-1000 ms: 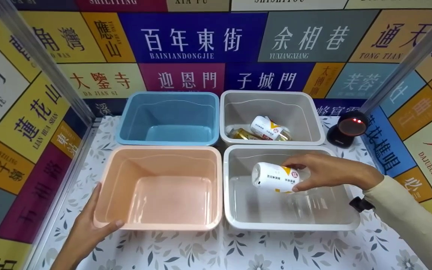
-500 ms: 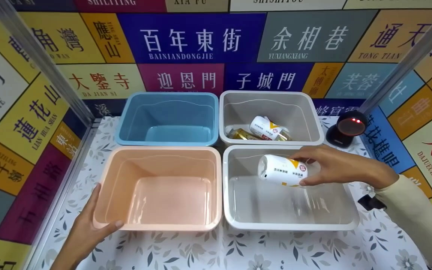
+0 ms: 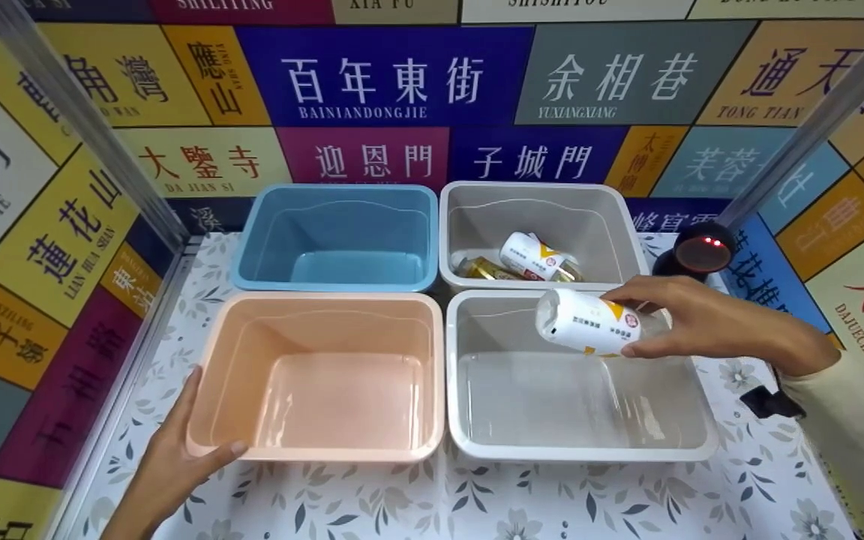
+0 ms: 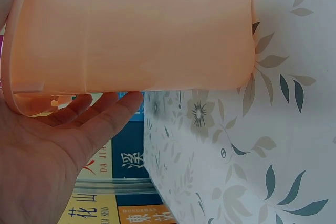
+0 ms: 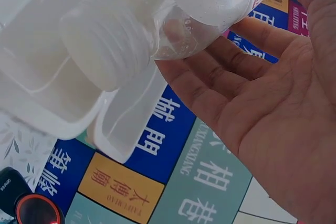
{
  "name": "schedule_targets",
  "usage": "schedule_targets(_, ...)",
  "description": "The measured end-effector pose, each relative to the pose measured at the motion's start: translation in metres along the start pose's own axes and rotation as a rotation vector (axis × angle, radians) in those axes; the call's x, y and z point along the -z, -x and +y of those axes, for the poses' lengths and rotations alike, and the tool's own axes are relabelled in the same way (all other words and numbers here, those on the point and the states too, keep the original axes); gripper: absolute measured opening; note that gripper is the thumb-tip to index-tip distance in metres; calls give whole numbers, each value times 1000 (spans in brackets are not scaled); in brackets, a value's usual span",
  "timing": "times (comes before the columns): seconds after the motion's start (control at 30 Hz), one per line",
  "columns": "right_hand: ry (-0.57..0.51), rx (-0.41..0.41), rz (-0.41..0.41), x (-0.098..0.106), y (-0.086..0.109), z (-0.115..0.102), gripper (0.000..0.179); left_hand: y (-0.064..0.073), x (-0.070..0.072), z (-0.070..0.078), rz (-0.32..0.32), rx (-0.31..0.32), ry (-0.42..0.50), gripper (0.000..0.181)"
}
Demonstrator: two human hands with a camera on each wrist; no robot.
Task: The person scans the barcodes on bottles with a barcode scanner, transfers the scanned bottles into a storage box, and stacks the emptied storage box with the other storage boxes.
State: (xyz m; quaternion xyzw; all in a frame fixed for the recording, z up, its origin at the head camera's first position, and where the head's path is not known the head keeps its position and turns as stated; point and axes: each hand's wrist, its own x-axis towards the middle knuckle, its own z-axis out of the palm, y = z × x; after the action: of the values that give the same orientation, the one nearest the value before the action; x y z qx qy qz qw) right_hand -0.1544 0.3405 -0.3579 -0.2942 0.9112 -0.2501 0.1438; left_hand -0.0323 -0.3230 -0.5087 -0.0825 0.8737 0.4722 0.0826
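Head view: the right hand (image 3: 702,319) is gripping the bottle (image 3: 588,324) sideways over the front grey tub (image 3: 582,453); clearing it cleanly matters. Left wrist: the left hand (image 4: 47,153)'s straight fingers are touching the peach tub (image 4: 168,30). Right wrist: the cap (image 5: 94,48) is sticking clear, so firm, gentle fingers suit.

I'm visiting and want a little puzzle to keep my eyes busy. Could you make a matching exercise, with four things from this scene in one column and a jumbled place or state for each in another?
Things:
1. White-capped bottle
2. Blue tub
3. Peach tub
4. Black scanner

Places and states, seen from the head view:
A. Front row, on the left
B. Showing small red lights
C. Held in the right grip
D. Back row, on the left

Right pairs: 1-C, 2-D, 3-A, 4-B.
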Motion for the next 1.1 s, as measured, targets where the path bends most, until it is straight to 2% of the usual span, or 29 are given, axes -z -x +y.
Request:
schedule_targets(0.23,3,-15,35,11,9,2,64,0,1,-1,-1,6,-9,133)
schedule_targets(0.53,98,-10,127,21,22,8,66,1,1,0,10,-49,-4,129)
schedule_targets(0.8,132,-50,158,30,31,17,67,1,0,2,4,-23,10,130)
schedule_targets(1.1,30,-196,168,35,38,31,72,1,-2,-1,10,-6,11,130)
